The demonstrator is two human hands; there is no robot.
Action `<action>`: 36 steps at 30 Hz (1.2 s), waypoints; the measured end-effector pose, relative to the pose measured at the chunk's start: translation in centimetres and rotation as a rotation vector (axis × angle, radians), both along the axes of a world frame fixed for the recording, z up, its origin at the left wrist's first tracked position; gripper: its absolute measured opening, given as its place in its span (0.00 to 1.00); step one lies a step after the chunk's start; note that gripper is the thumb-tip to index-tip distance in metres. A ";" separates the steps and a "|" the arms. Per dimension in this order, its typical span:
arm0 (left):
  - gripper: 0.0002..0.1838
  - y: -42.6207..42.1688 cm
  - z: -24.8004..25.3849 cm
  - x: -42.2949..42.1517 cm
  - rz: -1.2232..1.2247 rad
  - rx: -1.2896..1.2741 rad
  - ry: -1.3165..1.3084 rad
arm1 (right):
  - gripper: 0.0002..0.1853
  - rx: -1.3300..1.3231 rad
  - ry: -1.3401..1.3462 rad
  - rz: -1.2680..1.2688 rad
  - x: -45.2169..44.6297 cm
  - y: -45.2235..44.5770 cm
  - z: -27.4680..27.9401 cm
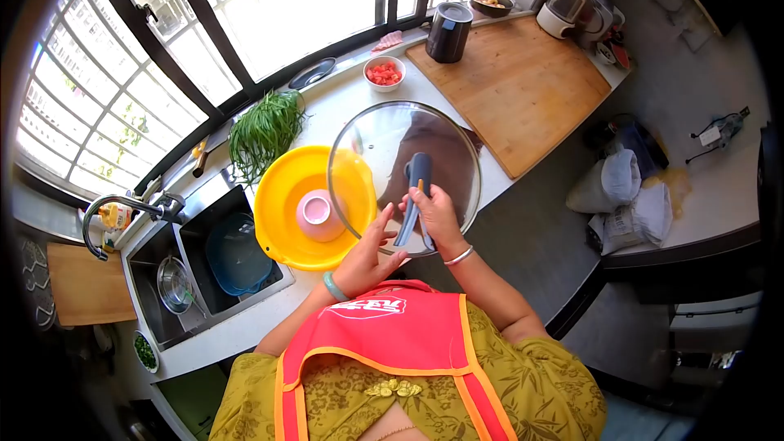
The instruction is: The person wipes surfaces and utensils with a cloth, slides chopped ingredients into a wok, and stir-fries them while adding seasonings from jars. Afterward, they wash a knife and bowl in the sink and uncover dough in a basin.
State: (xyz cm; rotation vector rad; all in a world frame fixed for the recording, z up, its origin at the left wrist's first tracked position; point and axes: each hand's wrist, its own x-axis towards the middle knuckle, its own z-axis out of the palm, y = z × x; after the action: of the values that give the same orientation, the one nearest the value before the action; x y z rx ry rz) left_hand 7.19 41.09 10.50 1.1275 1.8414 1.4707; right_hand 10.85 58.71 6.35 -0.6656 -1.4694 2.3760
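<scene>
A round glass lid [367,131] with a metal rim is held up in front of my body, over the counter's edge. Its upright blue-grey handle [420,171] is gripped near the lower part by my right hand [435,216], which wears a silver bangle. Beside it, my left hand [367,261] has its fingers spread close to the lid's lower left rim; whether they touch the glass is unclear. The lid overlaps a yellow basin [273,220], where a pink bowl [314,211] sits upside down.
Green leafy vegetables [265,135] lie behind the basin. A bowl of red chunks [384,73], a dark canister [449,33] and a wooden board [514,82] are farther back. The double sink [196,318] is at left, with a faucet [122,204]. White bags [608,184] stand at right.
</scene>
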 end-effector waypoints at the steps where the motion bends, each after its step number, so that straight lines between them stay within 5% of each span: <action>1: 0.40 -0.3 -0.4 -0.2 -0.006 0.011 0.001 | 0.11 0.006 -0.002 -0.059 0.6 1.5 -0.4; 11: 0.25 -8.0 -4.2 -0.2 0.518 -0.061 -0.240 | 0.11 0.583 -0.360 -0.146 -0.6 11.1 -11.2; 13: 0.24 -8.0 -3.4 0.0 0.553 -0.061 -0.222 | 0.12 0.337 -0.242 -0.163 -2.3 10.5 -14.0; 17: 0.23 -9.0 -3.1 0.1 0.632 -0.096 -0.156 | 0.14 0.311 -0.313 -0.156 -4.2 8.5 -14.3; 19: 0.23 -9.6 -3.1 -0.2 0.687 -0.085 -0.193 | 0.21 0.665 -0.464 -0.078 -4.7 10.7 -16.7; 22: 0.25 -11.3 -4.9 -0.6 0.786 -0.161 -0.132 | 0.16 1.249 -0.618 -0.054 -4.3 12.0 -10.0; 24: 0.28 -11.8 -5.9 -0.9 0.817 -0.256 -0.168 | 0.13 1.283 -0.355 -0.125 -6.1 10.4 -6.0; 26: 0.30 -11.8 -7.8 -1.3 0.815 -0.297 -0.157 | 0.13 1.286 -0.086 0.068 -8.3 5.4 -2.4; 28: 0.32 -11.0 -8.7 -1.9 0.811 -0.331 -0.148 | 0.13 1.151 0.065 0.413 -9.9 -0.5 -2.6; 30: 0.34 -10.1 -9.7 -2.2 0.779 -0.292 -0.102 | 0.20 1.288 0.231 0.747 -11.4 -5.4 -4.5; 33: 0.36 -9.1 -12.7 -2.9 0.776 -0.391 0.151 | 0.34 1.487 0.145 0.865 -12.2 -10.5 -7.3; 36: 0.39 -9.0 -14.5 -4.2 0.803 -0.460 0.149 | 0.49 1.569 -0.240 0.911 -13.2 -12.6 -8.6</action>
State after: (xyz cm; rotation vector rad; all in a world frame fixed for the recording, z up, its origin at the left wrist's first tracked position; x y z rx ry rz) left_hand 3.01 32.11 -3.97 0.2696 2.7354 1.2216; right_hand -2.37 46.09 -2.29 0.2285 -3.3513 0.6374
